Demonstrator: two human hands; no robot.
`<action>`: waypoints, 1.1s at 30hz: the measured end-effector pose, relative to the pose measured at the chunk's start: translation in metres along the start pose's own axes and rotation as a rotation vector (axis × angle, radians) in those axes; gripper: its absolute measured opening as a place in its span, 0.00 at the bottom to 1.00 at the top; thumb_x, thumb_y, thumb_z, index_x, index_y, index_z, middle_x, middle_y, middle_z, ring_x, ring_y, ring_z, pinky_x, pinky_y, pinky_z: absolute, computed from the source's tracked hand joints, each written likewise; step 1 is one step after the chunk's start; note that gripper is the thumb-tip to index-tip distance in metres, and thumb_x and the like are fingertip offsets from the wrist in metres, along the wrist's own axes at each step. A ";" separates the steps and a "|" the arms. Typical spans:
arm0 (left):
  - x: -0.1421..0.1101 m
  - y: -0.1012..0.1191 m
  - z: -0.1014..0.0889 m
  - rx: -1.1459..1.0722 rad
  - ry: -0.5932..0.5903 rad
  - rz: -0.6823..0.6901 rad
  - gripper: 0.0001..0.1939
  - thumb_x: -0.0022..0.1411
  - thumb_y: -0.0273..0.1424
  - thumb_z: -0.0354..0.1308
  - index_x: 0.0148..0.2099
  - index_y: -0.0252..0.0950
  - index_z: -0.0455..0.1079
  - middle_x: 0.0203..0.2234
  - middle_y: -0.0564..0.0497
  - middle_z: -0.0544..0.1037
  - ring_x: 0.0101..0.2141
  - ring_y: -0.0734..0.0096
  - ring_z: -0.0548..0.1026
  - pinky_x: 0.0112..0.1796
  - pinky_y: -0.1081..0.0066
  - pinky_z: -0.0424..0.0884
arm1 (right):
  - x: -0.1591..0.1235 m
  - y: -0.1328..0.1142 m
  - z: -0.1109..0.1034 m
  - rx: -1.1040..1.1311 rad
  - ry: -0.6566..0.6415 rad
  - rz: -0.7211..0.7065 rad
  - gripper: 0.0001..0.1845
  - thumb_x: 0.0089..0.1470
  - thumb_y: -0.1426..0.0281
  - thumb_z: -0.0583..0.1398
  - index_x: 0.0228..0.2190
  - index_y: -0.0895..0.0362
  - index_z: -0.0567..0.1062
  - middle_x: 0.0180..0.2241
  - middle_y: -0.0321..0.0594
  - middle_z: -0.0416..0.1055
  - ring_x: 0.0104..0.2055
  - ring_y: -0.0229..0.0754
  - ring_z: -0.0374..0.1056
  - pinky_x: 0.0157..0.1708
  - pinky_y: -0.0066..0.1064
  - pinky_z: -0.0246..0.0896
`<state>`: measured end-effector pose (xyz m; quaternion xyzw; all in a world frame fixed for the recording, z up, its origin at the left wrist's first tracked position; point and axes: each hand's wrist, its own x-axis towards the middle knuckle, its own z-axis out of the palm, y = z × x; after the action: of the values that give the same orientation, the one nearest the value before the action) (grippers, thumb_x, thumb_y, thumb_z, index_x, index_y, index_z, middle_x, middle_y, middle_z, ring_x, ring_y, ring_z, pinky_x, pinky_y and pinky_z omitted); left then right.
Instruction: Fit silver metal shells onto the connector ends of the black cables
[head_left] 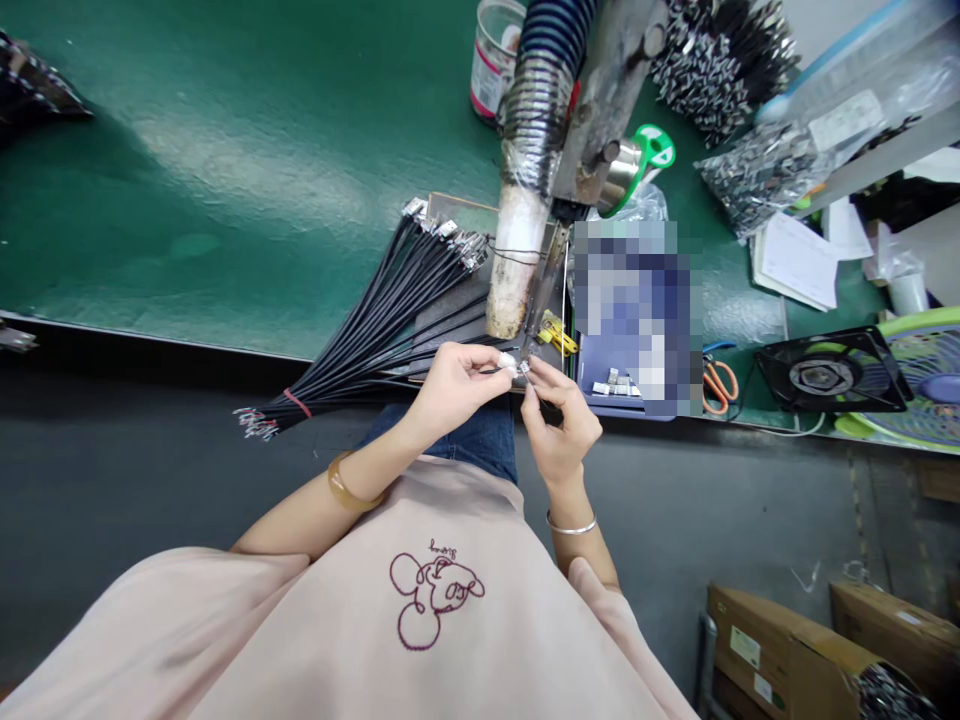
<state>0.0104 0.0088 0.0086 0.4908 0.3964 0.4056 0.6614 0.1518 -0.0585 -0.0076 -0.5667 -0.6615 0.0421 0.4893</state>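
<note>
My left hand is closed in a pinch, with a white covering at its fingertips. What lies inside that pinch is hidden. Opposite it, my right hand pinches a small silvery connector, and the fingertips of both hands nearly meet there. Just above them a soldering iron points down from a metal clamp arm. To the left lies a bundle of black cables with metal plugs at the far ends and a red tie near the stripped ends, which overhang the table edge.
A ribbed hose with a pale nozzle hangs over the green table. Right of it are a solder spool, a blue tray with small connectors, orange-handled scissors and a black fan. Cardboard boxes stand below.
</note>
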 end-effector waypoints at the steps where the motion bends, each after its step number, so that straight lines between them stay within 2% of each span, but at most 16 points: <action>1: 0.000 0.000 -0.001 0.019 0.003 0.007 0.05 0.50 0.27 0.62 0.25 0.31 0.76 0.20 0.53 0.76 0.22 0.76 0.69 0.27 0.76 0.66 | 0.000 0.001 0.000 0.001 0.007 0.002 0.06 0.56 0.76 0.61 0.35 0.52 0.72 0.47 0.42 0.80 0.45 0.42 0.79 0.44 0.37 0.78; 7: -0.001 -0.005 -0.006 0.097 -0.022 0.034 0.08 0.54 0.30 0.62 0.25 0.31 0.76 0.18 0.53 0.73 0.21 0.76 0.67 0.24 0.75 0.62 | 0.000 0.003 -0.002 -0.031 0.010 0.009 0.06 0.57 0.75 0.60 0.34 0.51 0.72 0.45 0.42 0.81 0.44 0.43 0.79 0.43 0.38 0.77; 11: -0.001 -0.004 -0.005 0.077 -0.041 0.018 0.10 0.54 0.31 0.62 0.23 0.31 0.75 0.19 0.52 0.74 0.22 0.77 0.67 0.25 0.75 0.63 | -0.002 0.001 0.000 -0.044 -0.013 -0.049 0.07 0.56 0.76 0.60 0.33 0.51 0.71 0.45 0.42 0.81 0.44 0.43 0.79 0.41 0.36 0.78; 14: -0.001 -0.003 -0.002 0.052 -0.013 0.006 0.08 0.51 0.29 0.62 0.24 0.31 0.76 0.20 0.52 0.76 0.22 0.76 0.69 0.26 0.75 0.66 | -0.003 0.001 0.001 -0.006 -0.001 -0.076 0.08 0.55 0.77 0.60 0.35 0.51 0.71 0.46 0.42 0.80 0.45 0.43 0.79 0.42 0.36 0.78; 18: -0.001 -0.004 0.001 0.023 0.019 -0.015 0.05 0.49 0.27 0.62 0.26 0.31 0.77 0.22 0.51 0.78 0.24 0.75 0.72 0.29 0.76 0.69 | -0.003 0.002 0.001 0.009 -0.005 -0.006 0.06 0.57 0.75 0.60 0.35 0.52 0.71 0.50 0.44 0.78 0.45 0.43 0.79 0.44 0.38 0.78; 25: -0.001 -0.008 0.002 0.101 0.039 0.016 0.05 0.51 0.26 0.60 0.27 0.31 0.77 0.22 0.53 0.77 0.25 0.74 0.73 0.27 0.77 0.69 | 0.002 0.001 0.000 -0.027 -0.024 0.045 0.05 0.57 0.74 0.60 0.34 0.52 0.73 0.48 0.42 0.79 0.45 0.44 0.79 0.44 0.37 0.77; 33: 0.001 -0.004 0.005 0.071 0.042 0.041 0.07 0.52 0.26 0.59 0.32 0.31 0.79 0.25 0.52 0.81 0.29 0.71 0.77 0.33 0.75 0.74 | 0.006 0.000 0.001 0.004 -0.037 0.080 0.05 0.57 0.75 0.60 0.33 0.52 0.71 0.50 0.42 0.78 0.41 0.41 0.80 0.41 0.35 0.77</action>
<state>0.0159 0.0073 0.0059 0.5136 0.4141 0.4149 0.6266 0.1516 -0.0531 -0.0043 -0.5907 -0.6473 0.0736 0.4761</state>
